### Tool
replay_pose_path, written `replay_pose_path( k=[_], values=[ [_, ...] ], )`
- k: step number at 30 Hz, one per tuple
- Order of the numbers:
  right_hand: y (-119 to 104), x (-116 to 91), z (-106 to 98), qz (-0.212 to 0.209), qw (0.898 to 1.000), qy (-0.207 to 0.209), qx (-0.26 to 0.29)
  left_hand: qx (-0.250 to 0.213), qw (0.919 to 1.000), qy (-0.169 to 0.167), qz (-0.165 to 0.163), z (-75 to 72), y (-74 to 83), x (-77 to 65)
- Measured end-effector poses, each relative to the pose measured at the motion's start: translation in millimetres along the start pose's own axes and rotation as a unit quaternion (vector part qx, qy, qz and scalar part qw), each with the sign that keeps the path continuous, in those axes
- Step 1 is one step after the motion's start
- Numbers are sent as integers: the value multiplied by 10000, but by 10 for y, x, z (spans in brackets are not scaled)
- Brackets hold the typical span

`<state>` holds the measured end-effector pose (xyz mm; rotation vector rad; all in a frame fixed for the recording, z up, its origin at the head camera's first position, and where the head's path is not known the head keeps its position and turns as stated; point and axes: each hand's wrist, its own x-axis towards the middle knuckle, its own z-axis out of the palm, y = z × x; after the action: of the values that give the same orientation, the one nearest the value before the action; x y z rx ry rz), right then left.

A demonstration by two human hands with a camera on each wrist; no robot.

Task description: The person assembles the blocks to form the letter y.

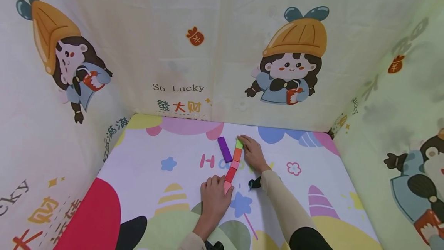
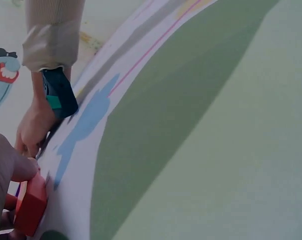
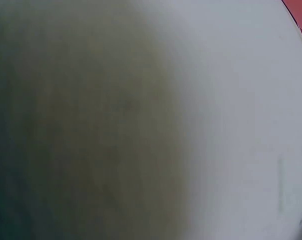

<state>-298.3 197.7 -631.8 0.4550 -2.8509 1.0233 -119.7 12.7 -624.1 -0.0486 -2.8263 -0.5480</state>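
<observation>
A slightly bent row of small blocks lies on the patterned mat in the head view. From far to near, it has a green block [image 1: 239, 144], an orange block [image 1: 237, 155], a pink block [image 1: 234, 164], a red block [image 1: 231, 174] and a light pink block [image 1: 227, 186]. My left hand [image 1: 216, 198] pinches the near light pink block between thumb and fingers; the block [image 2: 31, 207] looks red in the left wrist view. At the far end, my right hand [image 1: 254, 152] holds the green block, its fingertips at the far edge and right side.
A purple bar of blocks [image 1: 224, 149] lies just left of the row. The mat [image 1: 138, 165] has printed stars and shapes. Printed cloth walls [image 1: 229, 68] rise at the back and sides. A dark device [image 1: 255, 183] is on the right wrist.
</observation>
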Motion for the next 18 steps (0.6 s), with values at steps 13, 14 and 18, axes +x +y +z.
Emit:
replay_pose_path(
  k=[13, 14, 18],
  values=[
    [29, 5, 16, -47, 10000, 16, -45, -192, 9995, 210, -104, 32, 8, -28],
    [27, 5, 14, -32, 10000, 0, -47, -184, 9995, 229, -110, 38, 11, -30],
    [22, 8, 6, -34, 10000, -26, -47, -178, 9992, 329, -162, 53, 21, -35]
  ],
)
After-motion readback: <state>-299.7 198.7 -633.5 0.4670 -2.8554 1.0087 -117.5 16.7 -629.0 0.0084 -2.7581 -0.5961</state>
